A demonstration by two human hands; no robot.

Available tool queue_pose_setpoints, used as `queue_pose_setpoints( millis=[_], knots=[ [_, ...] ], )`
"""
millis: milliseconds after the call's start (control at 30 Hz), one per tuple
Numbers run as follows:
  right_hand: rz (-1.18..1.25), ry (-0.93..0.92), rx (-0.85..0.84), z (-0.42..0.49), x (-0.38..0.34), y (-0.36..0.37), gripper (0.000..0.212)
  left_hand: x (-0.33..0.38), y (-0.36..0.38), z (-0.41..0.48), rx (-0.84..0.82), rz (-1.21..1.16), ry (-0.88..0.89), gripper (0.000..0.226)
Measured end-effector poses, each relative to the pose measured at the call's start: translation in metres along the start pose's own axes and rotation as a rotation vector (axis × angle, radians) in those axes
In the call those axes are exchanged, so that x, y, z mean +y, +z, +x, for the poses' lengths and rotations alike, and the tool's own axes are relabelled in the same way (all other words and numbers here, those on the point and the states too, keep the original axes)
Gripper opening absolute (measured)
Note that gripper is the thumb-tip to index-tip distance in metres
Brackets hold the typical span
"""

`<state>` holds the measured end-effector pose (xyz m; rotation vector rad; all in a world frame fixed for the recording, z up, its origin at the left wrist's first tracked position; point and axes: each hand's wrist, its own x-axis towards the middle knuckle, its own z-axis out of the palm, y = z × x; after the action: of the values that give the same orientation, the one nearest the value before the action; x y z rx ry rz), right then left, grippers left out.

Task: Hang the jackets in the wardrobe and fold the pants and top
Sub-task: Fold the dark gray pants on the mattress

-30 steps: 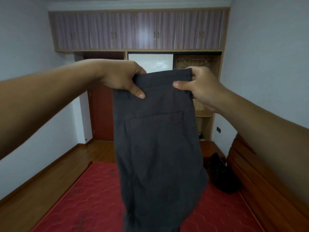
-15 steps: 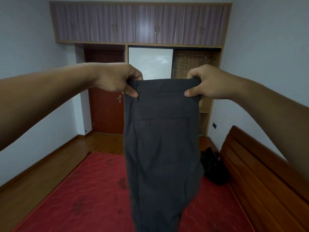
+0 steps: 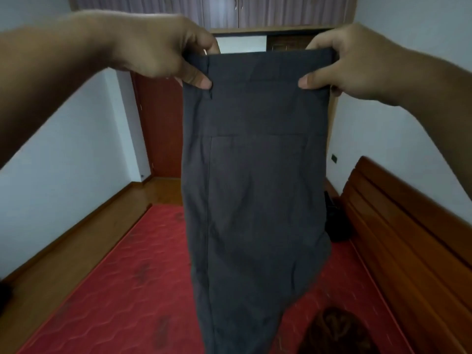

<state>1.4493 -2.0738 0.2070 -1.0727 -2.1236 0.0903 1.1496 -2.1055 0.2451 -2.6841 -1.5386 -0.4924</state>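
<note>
A pair of dark grey pants (image 3: 255,190) hangs straight down in front of me, held up by the waistband. My left hand (image 3: 168,52) pinches the waistband's left corner, thumb in front. My right hand (image 3: 339,65) pinches the right corner the same way. A back pocket seam shows across the upper part. The legs drop below the frame's bottom edge. Behind the pants stands the wardrobe (image 3: 281,14) with upper doors shut; most of its lower part is hidden.
A red mattress (image 3: 122,290) lies below the pants. A wooden headboard (image 3: 408,238) runs along the right. A dark garment (image 3: 334,223) lies by the headboard, and a dark brown garment (image 3: 337,333) sits at the bottom right. A red door (image 3: 161,129) is behind.
My view has tilted down and both hands now sit higher and wider in the frame, stretching the waistband flat. The brown garment at the bottom right has come into view.
</note>
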Motion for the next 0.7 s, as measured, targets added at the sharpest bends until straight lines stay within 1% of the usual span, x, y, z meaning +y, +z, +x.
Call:
queue_pose_setpoints(
  millis=[33,100,167,267,433,533,700],
  knots=[
    [0.001,-0.012,0.022,0.000,0.002,0.002,0.015,-0.003,0.001,0.002,0.015,0.007,0.005,0.030],
    [0.000,-0.005,0.029,0.003,0.007,0.012,0.017,-0.015,0.010,0.009,0.047,0.052,0.015,0.025],
    [0.000,0.033,0.005,0.009,0.015,0.027,0.016,-0.034,0.024,0.021,0.067,0.122,0.020,0.022],
    [-0.006,0.113,-0.041,0.020,0.032,0.060,0.017,-0.068,0.055,0.042,0.053,0.178,0.040,0.023],
    [-0.091,0.259,-0.186,0.032,0.073,0.131,0.017,-0.134,0.131,0.078,-0.026,0.136,0.078,0.023],
    [-0.114,0.351,-0.271,0.034,0.102,0.179,0.017,-0.172,0.185,0.096,-0.089,0.094,0.098,0.027],
    [-0.247,0.378,-0.408,0.019,0.158,0.261,0.014,-0.218,0.277,0.114,-0.216,0.079,0.129,0.032]
  ],
)
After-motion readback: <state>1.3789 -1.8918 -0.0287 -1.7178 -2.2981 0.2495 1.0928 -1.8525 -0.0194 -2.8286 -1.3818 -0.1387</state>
